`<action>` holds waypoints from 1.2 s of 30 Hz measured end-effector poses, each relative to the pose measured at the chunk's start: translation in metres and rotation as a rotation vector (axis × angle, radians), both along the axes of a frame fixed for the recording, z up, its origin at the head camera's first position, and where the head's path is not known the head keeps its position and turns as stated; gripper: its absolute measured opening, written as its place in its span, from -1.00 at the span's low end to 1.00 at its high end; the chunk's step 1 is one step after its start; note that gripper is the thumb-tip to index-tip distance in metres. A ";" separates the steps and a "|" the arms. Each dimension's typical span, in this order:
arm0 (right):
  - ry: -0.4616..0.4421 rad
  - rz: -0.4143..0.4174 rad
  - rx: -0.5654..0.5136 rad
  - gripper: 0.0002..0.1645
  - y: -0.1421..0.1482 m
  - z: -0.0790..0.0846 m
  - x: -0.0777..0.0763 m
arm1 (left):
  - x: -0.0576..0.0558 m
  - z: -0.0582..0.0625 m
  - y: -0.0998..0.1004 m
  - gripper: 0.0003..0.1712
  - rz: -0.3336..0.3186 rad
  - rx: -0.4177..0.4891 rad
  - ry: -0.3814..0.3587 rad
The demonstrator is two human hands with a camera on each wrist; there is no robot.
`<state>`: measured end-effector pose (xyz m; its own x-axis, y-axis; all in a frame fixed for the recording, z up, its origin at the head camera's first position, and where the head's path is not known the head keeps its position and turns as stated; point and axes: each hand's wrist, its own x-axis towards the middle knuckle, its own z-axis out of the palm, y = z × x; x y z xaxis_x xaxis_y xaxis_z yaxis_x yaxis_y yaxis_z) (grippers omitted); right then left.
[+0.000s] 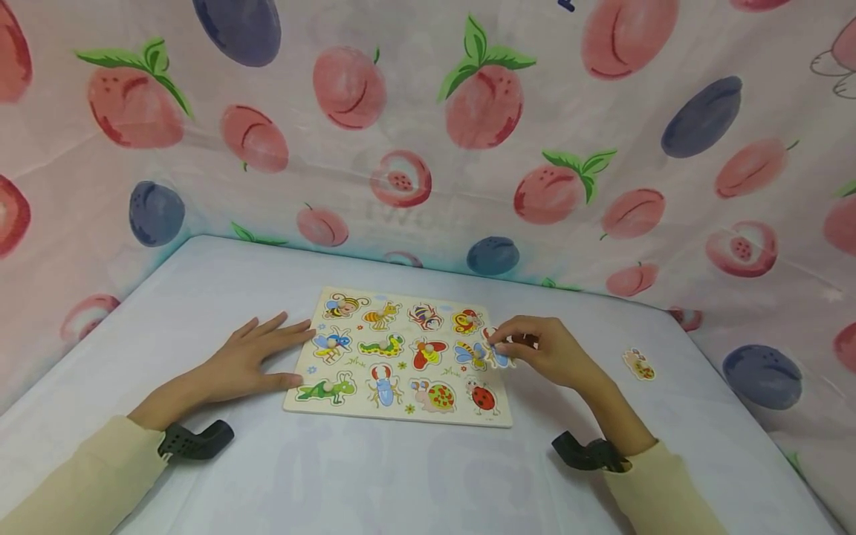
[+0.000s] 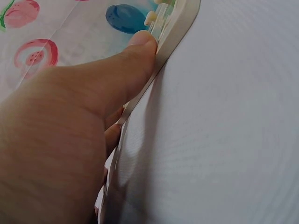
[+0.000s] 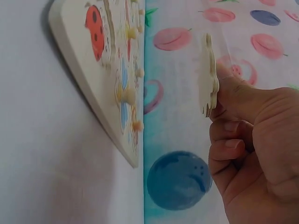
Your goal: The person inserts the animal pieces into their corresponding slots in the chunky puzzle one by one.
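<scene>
A wooden peg puzzle board (image 1: 354,371) with several insect pictures lies on the table. My left hand (image 1: 244,360) spreads its fingers at the board's left side, thumb and fingertips at the edge. The left wrist view shows that thumb (image 2: 133,60) against the board's rim. Between thumb and fingers my right hand (image 1: 545,349) pinches a stag beetle puzzle piece (image 1: 498,358), blue with red pincers, over the board's right edge. The right wrist view shows the piece edge-on, raised off the board. A matching stag beetle picture (image 1: 384,386) is in the board's bottom row.
A loose snail puzzle piece (image 1: 640,365) lies on the white tabletop (image 1: 374,483), right of my right hand. Small knobs stand up from pieces on the board, such as one knob (image 3: 126,95). A fruit-patterned cloth (image 1: 414,89) hangs behind the table.
</scene>
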<state>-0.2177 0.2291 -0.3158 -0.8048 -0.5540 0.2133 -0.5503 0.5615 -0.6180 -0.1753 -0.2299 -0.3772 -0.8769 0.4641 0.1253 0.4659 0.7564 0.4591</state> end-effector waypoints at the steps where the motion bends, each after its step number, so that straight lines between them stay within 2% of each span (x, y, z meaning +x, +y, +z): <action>1: -0.005 0.003 0.000 -0.82 -0.003 0.000 0.000 | 0.000 0.000 0.000 -0.14 -0.003 0.001 0.002; 10: -0.021 0.028 -0.022 -0.81 -0.025 0.002 0.000 | 0.000 0.000 0.000 -0.14 0.000 -0.003 0.001; 17: -0.027 0.079 -0.041 -0.83 -0.039 0.002 0.001 | -0.001 -0.004 0.001 -0.14 -0.001 0.010 0.029; 27: -0.019 0.103 -0.034 -0.82 -0.056 0.003 0.002 | 0.001 0.000 0.001 -0.14 0.005 0.005 0.013; 36: 0.024 0.218 -0.092 -0.85 -0.076 0.005 0.004 | 0.001 0.000 0.001 -0.14 0.002 -0.001 0.007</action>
